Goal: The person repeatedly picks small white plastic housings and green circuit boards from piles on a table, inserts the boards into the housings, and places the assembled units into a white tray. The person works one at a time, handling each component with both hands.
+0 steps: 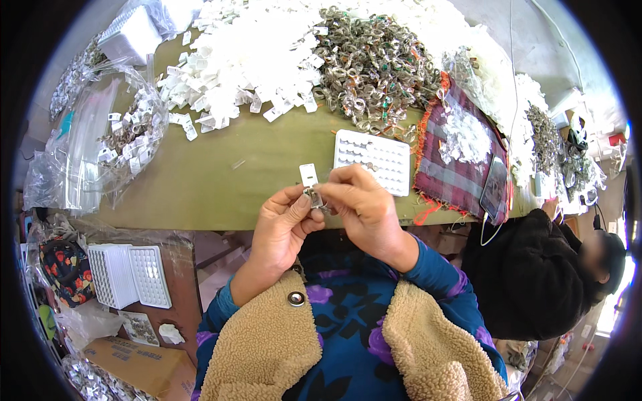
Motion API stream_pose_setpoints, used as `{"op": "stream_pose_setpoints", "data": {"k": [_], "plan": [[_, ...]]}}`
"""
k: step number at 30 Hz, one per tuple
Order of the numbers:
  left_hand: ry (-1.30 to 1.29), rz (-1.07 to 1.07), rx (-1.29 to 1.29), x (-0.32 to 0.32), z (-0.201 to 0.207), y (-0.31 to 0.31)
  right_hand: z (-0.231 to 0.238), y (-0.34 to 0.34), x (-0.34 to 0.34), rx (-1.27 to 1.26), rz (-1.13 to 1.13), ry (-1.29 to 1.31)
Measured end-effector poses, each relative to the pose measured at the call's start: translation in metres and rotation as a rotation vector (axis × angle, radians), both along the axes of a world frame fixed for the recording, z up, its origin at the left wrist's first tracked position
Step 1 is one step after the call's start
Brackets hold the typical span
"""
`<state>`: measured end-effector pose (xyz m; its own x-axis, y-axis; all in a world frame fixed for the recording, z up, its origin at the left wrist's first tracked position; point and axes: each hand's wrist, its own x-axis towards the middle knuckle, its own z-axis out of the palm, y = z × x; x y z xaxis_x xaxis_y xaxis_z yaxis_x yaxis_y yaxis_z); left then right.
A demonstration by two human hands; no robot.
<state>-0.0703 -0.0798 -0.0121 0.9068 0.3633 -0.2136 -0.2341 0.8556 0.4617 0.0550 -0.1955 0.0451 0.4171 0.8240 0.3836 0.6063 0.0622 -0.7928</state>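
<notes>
A small white card [308, 175] stands upright at the table's front edge, its lower end pinched between the thumb and fingers of the left hand [281, 224]. The right hand [366, 204] bends in against that lower end, fingertips drawn together; whether they grip anything I cannot tell. A white dimpled tray [406, 170] lies just beyond the right hand, limiting room on that side. To the left, a wide stretch of green tabletop [214, 174] runs to a clear plastic bag [87, 167]. Farther back, a heap of white tags [227, 60] and a pile of brownish, clear loops [374, 67] bound the surface. Right of the tray lies a plaid cloth [445, 170] with a phone [494, 187] on it. At lower left are stacked trays [110, 274] and a cardboard box [140, 364]; at right is a person in black [528, 281].
</notes>
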Motion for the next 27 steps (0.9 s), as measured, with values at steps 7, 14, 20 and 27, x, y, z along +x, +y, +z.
{"op": "stream_pose_setpoints", "data": {"k": [7,14,20,27], "plan": [[-0.009,-0.022,0.012,0.002,0.001,0.002,-0.006,0.010,-0.001,0.155,-0.129,-0.148],[0.048,0.004,0.112,0.005,0.016,-0.007,-0.008,0.001,0.000,0.161,-0.191,0.198],[0.137,0.014,0.149,0.010,0.022,-0.022,-0.013,-0.014,0.017,0.230,-0.026,-0.157],[0.291,0.103,0.353,0.031,0.039,-0.045,-0.017,-0.044,0.016,0.395,-0.136,-0.452]]}}
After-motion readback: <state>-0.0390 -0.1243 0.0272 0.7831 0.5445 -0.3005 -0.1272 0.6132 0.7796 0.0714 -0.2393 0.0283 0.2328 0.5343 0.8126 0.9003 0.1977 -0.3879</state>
